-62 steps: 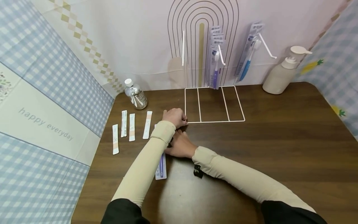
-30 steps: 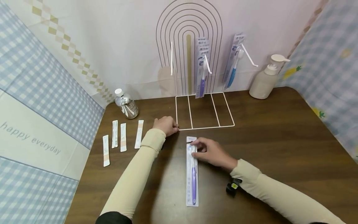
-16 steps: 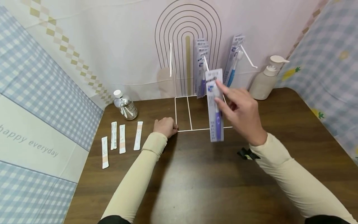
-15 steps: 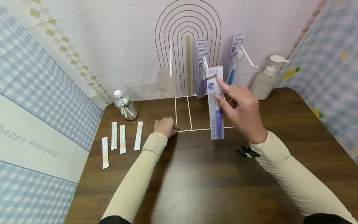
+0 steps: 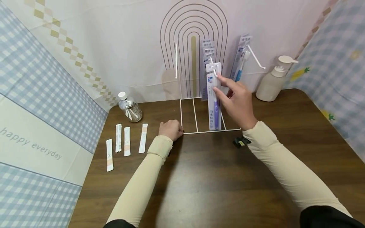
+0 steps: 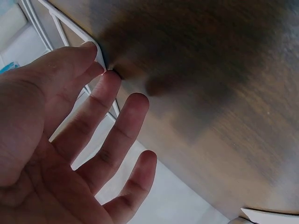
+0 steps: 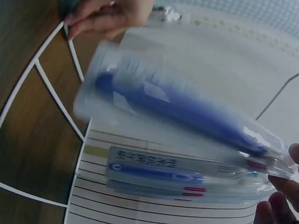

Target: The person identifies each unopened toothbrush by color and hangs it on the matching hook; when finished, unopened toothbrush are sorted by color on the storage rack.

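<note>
Packaged toothbrush (image 5: 214, 95) is pinched near its top by right hand (image 5: 238, 103), raised at the wire rack (image 5: 211, 131) middle hook for hanging; rack's front-left corner is pinched steady by left hand (image 5: 170, 129).

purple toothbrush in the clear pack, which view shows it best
The head view: the purple toothbrush in its clear pack hangs whole, pinched near its top by the right hand. The right wrist view shows it close but blurred. The left wrist view does not show it.

Table (image 5: 285, 133) looks like dark matt wood grain, rack (image 5: 196, 132) is white coated wire, toothbrush pack (image 5: 214, 95) glossy clear plastic.
</note>
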### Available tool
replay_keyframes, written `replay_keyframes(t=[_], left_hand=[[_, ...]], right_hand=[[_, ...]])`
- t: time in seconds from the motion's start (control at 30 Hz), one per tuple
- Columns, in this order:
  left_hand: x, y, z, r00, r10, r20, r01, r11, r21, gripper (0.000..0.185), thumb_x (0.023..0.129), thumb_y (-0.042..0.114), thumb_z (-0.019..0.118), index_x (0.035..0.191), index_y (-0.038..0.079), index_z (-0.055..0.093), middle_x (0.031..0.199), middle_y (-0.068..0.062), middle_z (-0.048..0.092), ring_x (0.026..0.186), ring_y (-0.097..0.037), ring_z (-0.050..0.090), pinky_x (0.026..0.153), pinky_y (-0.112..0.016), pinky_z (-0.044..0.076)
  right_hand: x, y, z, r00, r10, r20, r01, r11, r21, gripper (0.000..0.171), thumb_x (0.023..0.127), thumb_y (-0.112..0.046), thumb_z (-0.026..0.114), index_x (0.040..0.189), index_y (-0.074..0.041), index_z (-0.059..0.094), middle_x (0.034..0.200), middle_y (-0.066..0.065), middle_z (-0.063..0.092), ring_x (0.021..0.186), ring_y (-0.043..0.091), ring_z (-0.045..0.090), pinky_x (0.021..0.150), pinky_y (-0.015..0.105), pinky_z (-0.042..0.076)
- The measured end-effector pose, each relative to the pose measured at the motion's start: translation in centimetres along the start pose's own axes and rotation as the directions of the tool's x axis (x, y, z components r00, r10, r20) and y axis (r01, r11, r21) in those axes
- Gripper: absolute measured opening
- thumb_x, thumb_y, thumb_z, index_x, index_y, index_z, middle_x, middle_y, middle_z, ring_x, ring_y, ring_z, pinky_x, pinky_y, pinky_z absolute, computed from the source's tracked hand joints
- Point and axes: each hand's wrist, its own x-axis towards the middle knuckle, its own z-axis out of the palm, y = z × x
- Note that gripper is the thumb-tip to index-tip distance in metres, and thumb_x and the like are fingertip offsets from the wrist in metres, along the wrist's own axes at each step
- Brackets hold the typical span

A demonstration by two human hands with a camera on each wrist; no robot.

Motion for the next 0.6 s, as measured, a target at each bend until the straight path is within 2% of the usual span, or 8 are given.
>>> replay_keyframes(t=[0.23, 0.37, 0.5, 0.6], left_hand=[[0.2, 0.3, 0.4, 1.0, -0.005, 0.006, 0.005, 1.0, -0.005, 0.008, 0.095, 0.023, 0.081, 0.093, 0.028, 0.087, 0.11, 0.007, 0.08, 0.106, -0.023, 0.073, 0.103, -0.056, 0.041], [0.2, 0.4, 0.5, 1.0, -0.012, 0.0, 0.012, 1.0, -0.004, 0.007, 0.095, 0.025, 0.081, 0.094, 0.028, 0.087, 0.111, 0.006, 0.08, 0.106, -0.024, 0.073, 0.104, -0.056, 0.041], [-0.1, 0.4, 1.0, 1.0, -0.008, -0.019, 0.008, 1.0, 0.004, 0.012, 0.098, 0.031, 0.076, 0.101, 0.027, 0.086, 0.114, 0.004, 0.079, 0.108, -0.026, 0.073, 0.105, -0.058, 0.041], [-1.2, 0.1, 1.3, 0.999, 0.014, -0.029, -0.013, 1.0, 0.023, 0.025, 0.1, 0.04, 0.071, 0.114, 0.024, 0.084, 0.121, 0.0, 0.077, 0.113, -0.031, 0.07, 0.105, -0.057, 0.04]], right_hand=[[2.0, 2.2, 2.1, 0.998, 0.059, -0.005, -0.059, 0.998, 0.025, 0.04, 0.096, -0.018, 0.081, 0.134, -0.008, 0.072, 0.121, 0.012, 0.077, 0.058, 0.013, 0.052, 0.057, 0.017, 0.04], [2.6, 2.9, 2.6, 0.998, 0.069, -0.01, -0.069, 0.998, 0.005, 0.04, 0.097, -0.02, 0.08, 0.134, -0.009, 0.072, 0.12, 0.013, 0.077, 0.057, 0.012, 0.052, 0.056, 0.017, 0.039], [2.2, 3.3, 2.0, 0.997, 0.076, 0.027, -0.076, 0.997, -0.023, 0.046, 0.096, -0.021, 0.082, 0.14, -0.017, 0.069, 0.12, 0.011, 0.077, 0.06, 0.015, 0.052, 0.061, 0.023, 0.04], [1.2, 3.4, 0.3, 0.993, 0.071, 0.099, -0.063, 0.994, -0.085, 0.05, 0.097, -0.021, 0.08, 0.145, -0.02, 0.066, 0.122, 0.009, 0.077, 0.072, 0.023, 0.059, 0.072, 0.034, 0.044]])
